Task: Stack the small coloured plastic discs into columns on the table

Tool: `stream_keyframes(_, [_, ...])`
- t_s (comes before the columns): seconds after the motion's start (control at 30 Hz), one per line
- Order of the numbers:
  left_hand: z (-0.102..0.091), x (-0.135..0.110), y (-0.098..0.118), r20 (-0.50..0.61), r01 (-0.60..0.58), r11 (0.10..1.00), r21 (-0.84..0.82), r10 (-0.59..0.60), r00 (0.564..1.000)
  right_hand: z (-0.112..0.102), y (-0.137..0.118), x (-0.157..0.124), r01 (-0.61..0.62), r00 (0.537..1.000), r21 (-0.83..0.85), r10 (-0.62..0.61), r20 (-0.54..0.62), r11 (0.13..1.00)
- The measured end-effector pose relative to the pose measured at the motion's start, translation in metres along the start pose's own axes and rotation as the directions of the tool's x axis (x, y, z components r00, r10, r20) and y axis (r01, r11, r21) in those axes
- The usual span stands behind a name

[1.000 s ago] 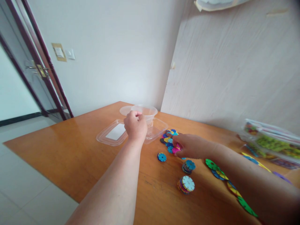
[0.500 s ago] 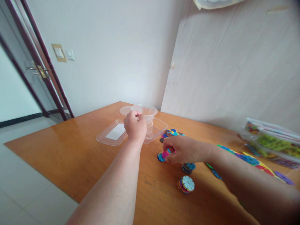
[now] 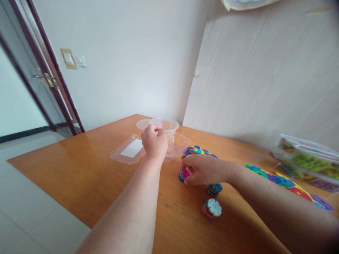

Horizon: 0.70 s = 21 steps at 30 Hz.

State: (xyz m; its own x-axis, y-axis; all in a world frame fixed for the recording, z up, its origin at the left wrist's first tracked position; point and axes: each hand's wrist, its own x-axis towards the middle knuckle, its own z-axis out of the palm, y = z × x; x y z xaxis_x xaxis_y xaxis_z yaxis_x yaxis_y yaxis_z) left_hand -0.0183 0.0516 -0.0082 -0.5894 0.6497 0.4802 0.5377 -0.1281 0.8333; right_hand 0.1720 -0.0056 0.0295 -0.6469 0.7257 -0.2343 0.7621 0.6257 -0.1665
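My left hand is closed in a fist at the rim of a clear plastic bowl that sits in a clear rectangular container. My right hand pinches a pink disc and sets it on a blue disc lying on the wooden table. A loose pile of coloured discs lies just behind that hand. Two small stacks of discs stand in front of my right wrist.
A clear lid with a white label lies left of the container. A row of coloured discs runs along the table's right side. Bags of more pieces sit at the far right by the wall. A door is at the left.
My right hand has taken a pink disc from the pile and carried it left and nearer, down onto the lone blue disc. My left hand has stayed at the bowl.
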Motion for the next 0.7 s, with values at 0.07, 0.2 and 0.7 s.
stream_keyframes(0.07, [0.0,0.0,-0.001,-0.004,-0.004,1.0,0.001,0.004,1.0,-0.003,0.007,-0.003,-0.014,0.999,0.029,0.015,-0.03,0.999])
stream_keyframes(0.2, [0.001,0.0,-0.002,-0.008,-0.008,1.0,0.0,0.008,1.0,-0.015,0.025,-0.015,-0.078,0.993,0.038,0.081,-0.086,0.996])
stream_keyframes(0.7, [0.003,0.001,-0.005,-0.011,-0.013,1.0,0.009,0.013,1.0,-0.003,0.057,-0.028,-0.153,0.986,-0.056,0.156,0.055,0.987])
